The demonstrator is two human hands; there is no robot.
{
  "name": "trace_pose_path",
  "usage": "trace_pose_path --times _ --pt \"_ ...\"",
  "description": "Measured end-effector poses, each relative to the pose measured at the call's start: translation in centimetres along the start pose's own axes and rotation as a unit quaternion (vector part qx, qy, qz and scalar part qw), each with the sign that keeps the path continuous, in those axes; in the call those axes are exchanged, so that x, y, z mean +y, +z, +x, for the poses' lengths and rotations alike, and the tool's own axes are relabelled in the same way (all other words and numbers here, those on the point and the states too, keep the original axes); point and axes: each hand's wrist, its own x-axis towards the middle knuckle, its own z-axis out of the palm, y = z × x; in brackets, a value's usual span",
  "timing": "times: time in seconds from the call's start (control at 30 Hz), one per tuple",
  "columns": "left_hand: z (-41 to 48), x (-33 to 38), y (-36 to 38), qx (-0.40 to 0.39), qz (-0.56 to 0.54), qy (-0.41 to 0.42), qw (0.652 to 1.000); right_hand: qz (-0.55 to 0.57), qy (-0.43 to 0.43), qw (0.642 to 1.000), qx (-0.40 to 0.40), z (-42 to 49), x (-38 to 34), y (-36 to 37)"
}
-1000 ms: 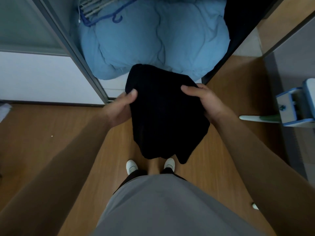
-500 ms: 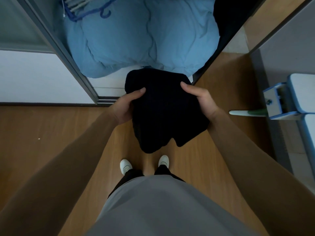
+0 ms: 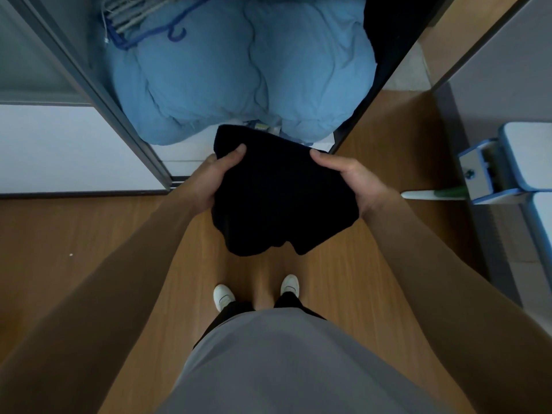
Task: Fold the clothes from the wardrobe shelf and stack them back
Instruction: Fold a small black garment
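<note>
Gripping a folded black garment [image 3: 280, 198] in mid-air with both hands, right in front of the open wardrobe [image 3: 98, 85] and above the wooden floor [image 3: 89, 249]. Clamping the left edge with the left hand [image 3: 213, 180], thumb on top and fingers curled underneath. Clamping the right edge with the right hand [image 3: 355, 180] the same way.

Folded thick, with the long axis running from the wardrobe back toward the feet. Far edge up by the wardrobe's bottom lip, near end drooping in two loose lobes toward the white shoes [image 3: 224, 295].

Straight ahead, filling the wardrobe opening: a big blue duvet [image 3: 239, 70], bulging out just beyond the garment's far edge. Hard to tell whether touching or just apart. Up at the back left, resting on the duvet, a bundle of hangers [image 3: 140, 22].

Off to the right on the floor, well apart from the garment: a blue-and-white plastic unit [image 3: 507, 162], with a white-and-green handle [image 3: 433, 193] poking out toward the right wrist.
</note>
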Motion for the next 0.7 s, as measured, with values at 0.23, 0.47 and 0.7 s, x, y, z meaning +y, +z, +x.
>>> trace_pose_path --times 0.23,0.47,0.7 --pt "-0.6 -1.7 0.6 -0.029 0.069 0.013 0.997 0.094 -0.004 0.992 0.079 0.1 -0.5 -0.2" --pt "-0.6 0.2 1.7 0.038 -0.102 0.006 0.994 0.194 -0.113 0.970 -0.096 0.8 3.0 -2.4" --pt "-1.1 1.3 1.4 0.080 -0.062 0.010 0.995 0.034 -0.105 0.992 -0.069 1.9 4.1 0.0"
